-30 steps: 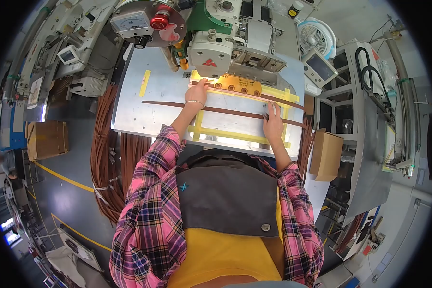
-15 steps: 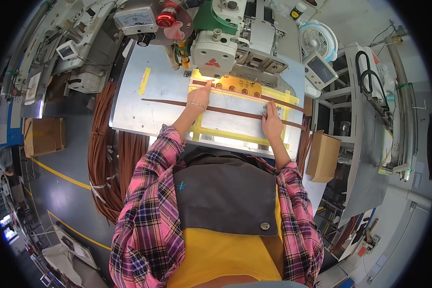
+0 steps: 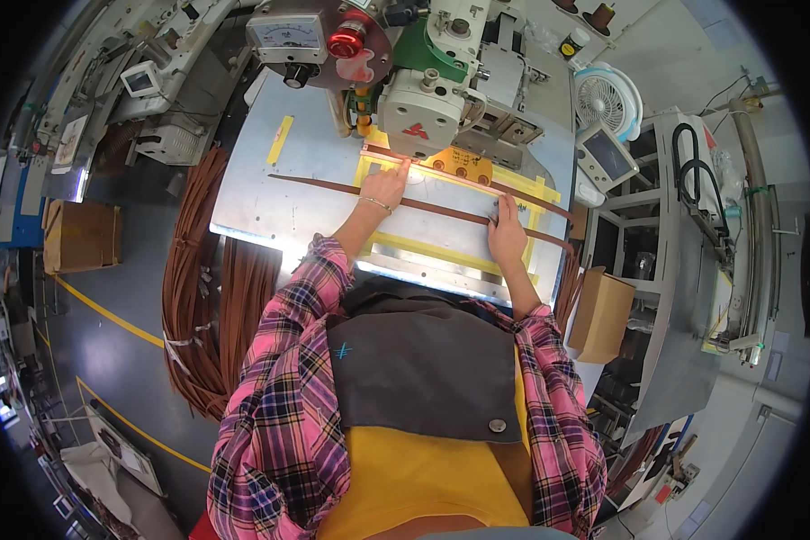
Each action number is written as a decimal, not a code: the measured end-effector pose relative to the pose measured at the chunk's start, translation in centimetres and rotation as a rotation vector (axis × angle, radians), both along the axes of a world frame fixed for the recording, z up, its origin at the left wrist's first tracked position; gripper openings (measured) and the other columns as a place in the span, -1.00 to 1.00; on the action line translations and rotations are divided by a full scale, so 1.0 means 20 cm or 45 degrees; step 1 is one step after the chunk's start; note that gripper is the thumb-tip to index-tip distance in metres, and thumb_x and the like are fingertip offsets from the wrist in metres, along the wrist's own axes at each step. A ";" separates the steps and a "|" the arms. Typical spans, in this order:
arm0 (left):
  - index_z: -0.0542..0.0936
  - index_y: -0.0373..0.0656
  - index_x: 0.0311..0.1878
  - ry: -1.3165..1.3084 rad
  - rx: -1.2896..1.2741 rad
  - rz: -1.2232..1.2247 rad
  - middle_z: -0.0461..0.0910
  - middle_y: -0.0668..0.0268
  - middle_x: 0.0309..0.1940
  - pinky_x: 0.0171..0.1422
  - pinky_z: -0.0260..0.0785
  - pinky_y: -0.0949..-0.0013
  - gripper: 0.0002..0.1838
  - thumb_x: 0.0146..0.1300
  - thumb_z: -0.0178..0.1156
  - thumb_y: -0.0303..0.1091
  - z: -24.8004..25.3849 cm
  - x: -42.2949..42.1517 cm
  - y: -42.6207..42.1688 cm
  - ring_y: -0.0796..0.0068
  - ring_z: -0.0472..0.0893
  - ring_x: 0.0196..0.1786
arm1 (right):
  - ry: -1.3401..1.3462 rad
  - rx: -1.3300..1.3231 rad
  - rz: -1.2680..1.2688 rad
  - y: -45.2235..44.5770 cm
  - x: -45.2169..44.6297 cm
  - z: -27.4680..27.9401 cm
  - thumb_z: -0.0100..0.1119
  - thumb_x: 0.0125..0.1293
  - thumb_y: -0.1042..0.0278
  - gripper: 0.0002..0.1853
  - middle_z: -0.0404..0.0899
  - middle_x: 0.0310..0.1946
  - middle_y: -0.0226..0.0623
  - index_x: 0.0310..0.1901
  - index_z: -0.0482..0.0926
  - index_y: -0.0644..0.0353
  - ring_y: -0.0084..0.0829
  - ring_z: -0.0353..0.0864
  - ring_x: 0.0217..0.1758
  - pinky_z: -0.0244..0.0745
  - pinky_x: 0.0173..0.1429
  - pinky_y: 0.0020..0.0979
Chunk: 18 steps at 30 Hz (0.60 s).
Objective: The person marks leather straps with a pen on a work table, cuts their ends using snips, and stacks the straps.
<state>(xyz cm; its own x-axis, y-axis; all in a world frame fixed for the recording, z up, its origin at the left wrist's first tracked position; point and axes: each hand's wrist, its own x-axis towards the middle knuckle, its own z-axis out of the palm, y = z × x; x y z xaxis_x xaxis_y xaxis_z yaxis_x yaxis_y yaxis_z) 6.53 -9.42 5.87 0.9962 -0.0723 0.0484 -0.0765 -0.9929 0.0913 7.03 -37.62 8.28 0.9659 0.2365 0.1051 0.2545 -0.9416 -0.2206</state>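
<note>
Under the head of a sewing machine (image 3: 416, 112), an orange template plate (image 3: 463, 165) sits on the metal work table (image 3: 243, 193). A narrow brown strap (image 3: 535, 200) runs along the plate's near edge. My left hand (image 3: 385, 186) reaches in with its index finger stretched out, its tip at the strap's edge just below the machine head. My right hand (image 3: 508, 236) lies with fingers extended, their tips by the strap further right. A second brown strap (image 3: 441, 211) crosses the table nearer me and passes under both hands.
Yellow tape (image 3: 432, 250) marks the table. Bundles of brown straps (image 3: 193, 297) hang at its left edge. A control screen (image 3: 608, 151) and a white fan (image 3: 606, 101) stand to the right, above an open cardboard box (image 3: 603, 313). A dial gauge (image 3: 288, 34) is at upper left.
The camera view has tilted slightly, so the machine sits lower in the picture. My left hand has slid a little to the right along the strap; my right hand stays nearly in place.
</note>
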 end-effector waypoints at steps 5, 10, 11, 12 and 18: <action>0.26 -0.07 0.35 -0.001 0.056 -0.020 0.57 0.31 -0.42 -0.38 0.49 0.30 -0.44 0.23 -0.04 -0.39 0.03 0.00 -0.01 0.37 0.63 -0.39 | -0.021 0.014 0.022 -0.01 0.02 0.00 0.22 0.09 0.37 -0.35 0.18 0.34 -0.40 0.26 0.24 0.09 -0.22 0.60 -0.14 0.56 -0.17 -0.26; 0.30 -0.15 0.32 -0.045 0.170 -0.065 0.55 0.32 -0.47 -0.42 0.48 0.31 -0.45 0.22 -0.03 -0.39 -0.01 0.00 -0.05 0.39 0.62 -0.42 | 0.017 -0.011 0.002 -0.01 -0.01 0.02 0.22 0.09 0.35 -0.34 0.16 0.34 -0.39 0.27 0.23 0.09 -0.23 0.60 -0.13 0.56 -0.15 -0.28; 0.31 -0.17 0.31 -0.044 0.205 -0.061 0.55 0.33 -0.50 -0.44 0.47 0.32 -0.46 0.21 -0.02 -0.39 -0.01 0.00 -0.06 0.39 0.62 -0.45 | 0.016 -0.024 0.000 -0.01 -0.01 0.01 0.22 0.09 0.34 -0.34 0.16 0.34 -0.39 0.27 0.23 0.09 -0.23 0.60 -0.13 0.56 -0.15 -0.28; 0.33 -0.19 0.30 -0.044 0.243 -0.054 0.54 0.34 -0.53 -0.46 0.46 0.33 -0.46 0.20 -0.01 -0.38 -0.02 0.00 -0.06 0.40 0.61 -0.47 | 0.012 -0.035 0.000 -0.01 -0.01 0.01 0.22 0.10 0.33 -0.34 0.15 0.35 -0.39 0.27 0.23 0.09 -0.23 0.60 -0.13 0.56 -0.15 -0.28; 0.34 -0.19 0.29 -0.079 0.340 -0.082 0.51 0.36 -0.58 -0.49 0.45 0.38 -0.44 0.17 0.02 -0.38 -0.04 0.01 -0.07 0.43 0.59 -0.51 | 0.011 -0.024 0.008 -0.01 -0.01 0.01 0.23 0.10 0.32 -0.34 0.15 0.34 -0.39 0.26 0.22 0.09 -0.23 0.60 -0.16 0.55 -0.16 -0.27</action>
